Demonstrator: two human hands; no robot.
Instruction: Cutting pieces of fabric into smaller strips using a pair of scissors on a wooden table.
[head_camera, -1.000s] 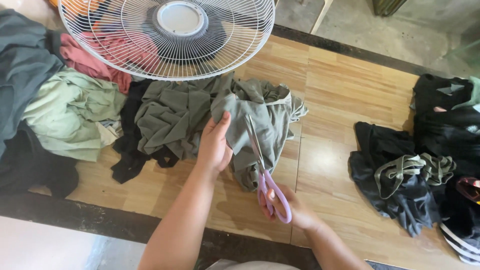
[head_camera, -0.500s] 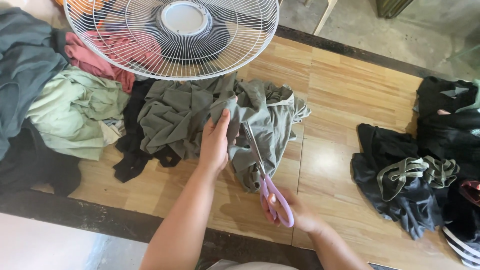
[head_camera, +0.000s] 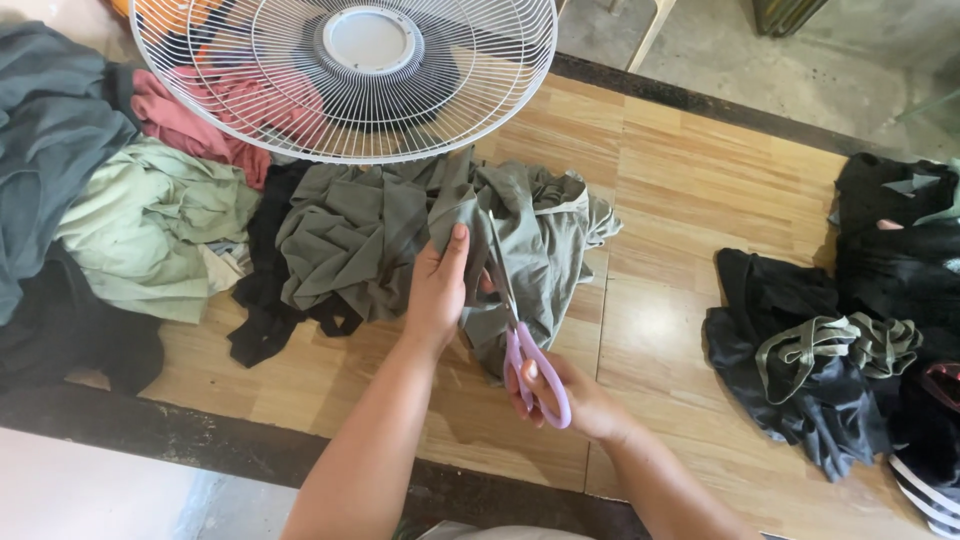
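Your left hand (head_camera: 437, 290) still pinches the olive-green cloth garment (head_camera: 540, 240); your right hand's (head_camera: 575, 400) grip stays closed on the lilac-handled scissors (head_camera: 530, 360), blades now further in.

Two bare arms come up from the bottom edge — no sleeves show on them, no watch, no bands. The left hand (head_camera: 437, 290) has no glove and no ring that can be seen. The right hand (head_camera: 575, 400) is bare too — its nails look short and plain. A bit of pale cloth shows at the bottom edge.
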